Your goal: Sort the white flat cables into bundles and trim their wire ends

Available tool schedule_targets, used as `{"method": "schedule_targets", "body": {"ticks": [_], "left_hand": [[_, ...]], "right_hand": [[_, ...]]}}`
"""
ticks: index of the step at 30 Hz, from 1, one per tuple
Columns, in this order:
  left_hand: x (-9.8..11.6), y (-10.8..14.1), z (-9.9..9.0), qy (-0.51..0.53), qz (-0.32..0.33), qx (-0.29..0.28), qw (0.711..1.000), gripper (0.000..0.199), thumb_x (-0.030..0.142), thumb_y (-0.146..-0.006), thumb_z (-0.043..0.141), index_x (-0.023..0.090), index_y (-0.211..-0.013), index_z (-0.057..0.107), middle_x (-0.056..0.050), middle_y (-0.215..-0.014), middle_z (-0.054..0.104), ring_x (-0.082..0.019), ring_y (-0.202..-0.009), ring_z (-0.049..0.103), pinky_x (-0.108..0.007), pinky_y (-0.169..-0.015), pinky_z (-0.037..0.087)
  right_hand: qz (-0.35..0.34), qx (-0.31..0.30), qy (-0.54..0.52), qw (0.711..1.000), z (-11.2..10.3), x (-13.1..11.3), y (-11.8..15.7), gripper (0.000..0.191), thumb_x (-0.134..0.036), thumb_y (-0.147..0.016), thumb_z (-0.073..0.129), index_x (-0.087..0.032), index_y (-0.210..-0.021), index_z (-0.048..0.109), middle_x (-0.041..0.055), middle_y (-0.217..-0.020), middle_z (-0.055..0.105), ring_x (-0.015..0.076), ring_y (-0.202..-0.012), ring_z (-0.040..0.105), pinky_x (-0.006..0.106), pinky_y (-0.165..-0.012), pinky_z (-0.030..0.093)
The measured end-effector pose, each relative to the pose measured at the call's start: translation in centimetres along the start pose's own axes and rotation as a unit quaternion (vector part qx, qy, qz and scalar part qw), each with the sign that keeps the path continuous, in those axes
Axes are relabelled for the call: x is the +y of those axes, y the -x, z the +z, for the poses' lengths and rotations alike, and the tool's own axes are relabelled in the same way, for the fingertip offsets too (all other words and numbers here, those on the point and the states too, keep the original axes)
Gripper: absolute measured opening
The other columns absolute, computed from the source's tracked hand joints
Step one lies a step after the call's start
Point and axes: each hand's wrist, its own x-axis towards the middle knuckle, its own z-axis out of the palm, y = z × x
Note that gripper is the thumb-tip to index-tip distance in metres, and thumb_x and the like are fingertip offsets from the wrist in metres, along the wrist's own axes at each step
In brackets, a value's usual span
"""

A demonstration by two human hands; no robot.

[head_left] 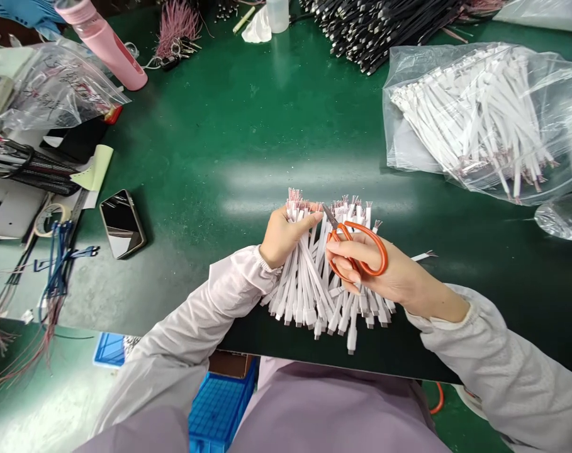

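A pile of short white cables (309, 277) lies at the front edge of the green table, plugs toward me and stripped pinkish wire ends away from me. My left hand (286, 231) is closed over the wire end of the left part of the pile, thumb and fingers pinching a cable near its tip. In my right hand (377, 264) I hold scissors (372, 242) with orange handles. Their pointed blades reach up and left, close to my left fingertips. One loose white cable end (423, 256) sticks out to the right of my right hand.
A clear bag of white cables (484, 113) lies at the right. Black cables (375, 28) are heaped at the back. On the left are a phone (123, 224), a pink bottle (109, 47), blue cables (59, 264) and a tape roll (51, 219). A blue crate (222, 402) stands below the table.
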Motion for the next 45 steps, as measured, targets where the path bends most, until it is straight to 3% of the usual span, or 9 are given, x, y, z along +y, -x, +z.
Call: {"method": "schedule_targets", "body": {"ticks": [10,14,20,30,33,36,38,43,45], "left_hand": [[-0.5,-0.2,-0.1,-0.008,0.007,-0.007,1.0,0.025,0.033,-0.068,0.076,0.014,-0.082,0.07,-0.005,-0.086,0.071,-0.016,-0.079,0.061,-0.03,-0.078,0.046],[0.1,-0.1,-0.5,-0.023,-0.017,-0.051,0.998,0.023,0.029,-0.073,0.072,0.014,-0.091,0.07,-0.006,-0.093,0.071,-0.017,-0.085,0.062,-0.031,-0.083,0.045],[0.3,0.0,-0.6,-0.01,-0.03,-0.042,0.999,0.024,0.03,-0.07,0.074,0.013,-0.086,0.069,-0.006,-0.09,0.07,-0.019,-0.086,0.063,-0.033,-0.084,0.046],[0.2,0.0,-0.5,0.012,-0.043,-0.04,0.998,0.027,0.032,-0.068,0.077,0.013,-0.085,0.068,-0.005,-0.085,0.069,-0.016,-0.079,0.062,-0.032,-0.08,0.047],[0.6,-0.1,-0.7,0.059,-0.09,-0.066,0.992,0.03,0.034,-0.066,0.08,0.014,-0.084,0.066,-0.001,-0.073,0.065,-0.014,-0.068,0.059,-0.031,-0.075,0.046],[1.1,-0.2,-0.9,0.098,-0.128,-0.108,0.981,0.03,0.034,-0.064,0.082,0.016,-0.076,0.063,0.002,-0.063,0.059,-0.011,-0.057,0.053,-0.03,-0.068,0.044],[1.1,-0.4,-0.9,0.109,-0.13,-0.136,0.976,0.03,0.035,-0.063,0.083,0.016,-0.07,0.061,0.003,-0.061,0.056,-0.01,-0.054,0.05,-0.03,-0.065,0.043],[1.0,-0.5,-0.6,0.123,-0.131,-0.234,0.955,0.03,0.039,-0.067,0.081,0.014,-0.07,0.064,-0.003,-0.068,0.063,-0.014,-0.064,0.057,-0.029,-0.062,0.042],[1.0,-0.5,-0.5,0.125,-0.13,-0.244,0.953,0.028,0.038,-0.068,0.08,0.014,-0.075,0.067,-0.004,-0.073,0.066,-0.015,-0.068,0.059,-0.029,-0.065,0.044]], "right_hand": [[-0.001,0.026,0.005,1.0,-0.2,0.5,-0.3,0.021,-0.031,-0.075,0.073,-0.015,-0.066,0.063,-0.0058,-0.039,0.043,0.0065,-0.036,0.036,0.018,-0.031,0.038],[-0.042,0.051,0.028,0.997,-0.3,0.4,-0.2,0.021,-0.033,-0.076,0.072,-0.016,-0.07,0.062,-0.006,-0.04,0.044,0.0071,-0.036,0.037,0.018,-0.032,0.039],[-0.012,0.004,0.054,0.998,-0.1,0.3,0.0,0.025,-0.038,-0.078,0.07,-0.014,-0.072,0.065,-0.0046,-0.04,0.046,0.0078,-0.037,0.038,0.02,-0.034,0.039],[-0.004,0.009,0.059,0.998,-0.4,0.3,-0.1,0.025,-0.039,-0.079,0.068,-0.015,-0.072,0.064,-0.0043,-0.043,0.046,0.0091,-0.041,0.039,0.023,-0.037,0.04],[-0.054,0.033,0.101,0.993,-0.8,0.2,0.0,0.026,-0.04,-0.083,0.064,-0.016,-0.073,0.064,-0.0031,-0.047,0.048,0.0108,-0.046,0.045,0.026,-0.047,0.045],[-0.15,0.141,0.153,0.967,-1.1,0.0,-0.3,0.021,-0.039,-0.083,0.066,-0.017,-0.083,0.067,-0.0025,-0.055,0.053,0.012,-0.053,0.053,0.027,-0.056,0.046],[-0.189,0.18,0.146,0.954,-1.2,-0.2,-1.0,0.024,-0.038,-0.079,0.071,-0.018,-0.093,0.068,-0.0025,-0.061,0.055,0.012,-0.056,0.054,0.028,-0.058,0.045],[-0.208,0.091,0.062,0.972,-1.2,-0.3,-2.6,0.019,-0.034,-0.073,0.076,-0.018,-0.077,0.067,-0.0032,-0.061,0.053,0.0103,-0.056,0.05,0.027,-0.058,0.045],[-0.232,0.11,0.071,0.964,-1.2,-0.2,-2.8,0.021,-0.034,-0.073,0.076,-0.018,-0.071,0.064,-0.0034,-0.061,0.053,0.0103,-0.056,0.051,0.027,-0.059,0.045]]}}
